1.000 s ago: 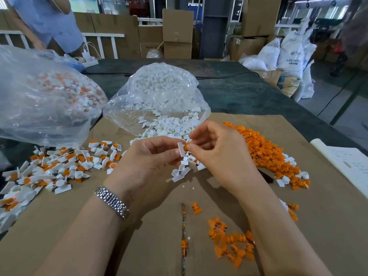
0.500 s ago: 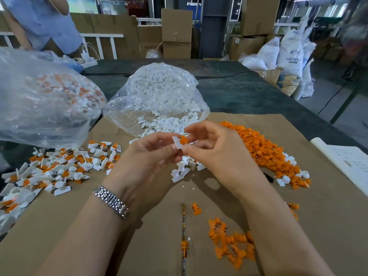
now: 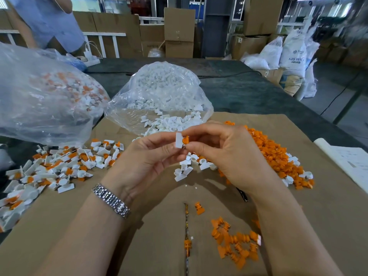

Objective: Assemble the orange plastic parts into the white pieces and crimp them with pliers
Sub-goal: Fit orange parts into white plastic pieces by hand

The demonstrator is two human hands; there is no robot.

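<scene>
1. The left hand (image 3: 147,158) pinches a white piece (image 3: 178,140) above the counter (image 3: 278,92); the right hand (image 3: 225,150) pinches an orange part (image 3: 186,140) against it, seemingly mid-insertion.
2. Done: a pile of joined pieces (image 3: 59,168) lies at left, with more in the left bag (image 3: 45,92).
3. Left: a big orange heap (image 3: 274,154) at right, a smaller orange cluster (image 3: 235,242) near, and a bag of white pieces (image 3: 161,92) behind. Much remains, I judge.
4. No pliers are clearly visible; crimping looks not yet done here.
</scene>
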